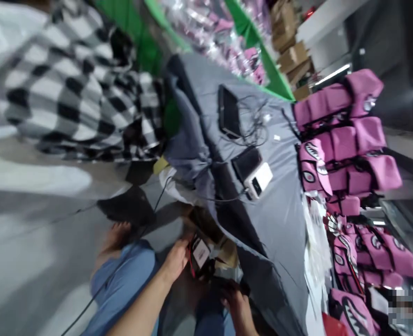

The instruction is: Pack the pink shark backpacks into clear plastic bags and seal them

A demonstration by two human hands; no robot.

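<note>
Just below the near edge of the grey-draped bench [283, 224], the left hand [176, 262] touches a white-labelled pack [201, 252] trailing red wires, apparently taking hold, the right hand [237, 305] lower; blur hides both hands' fingers, and lifting calls for a grip clear of the wires.

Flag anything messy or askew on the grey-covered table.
The grey cloth is bunched and rumpled along its left edge, and loose cables lie tangled around the black tablet. Blur hides finer detail.
</note>
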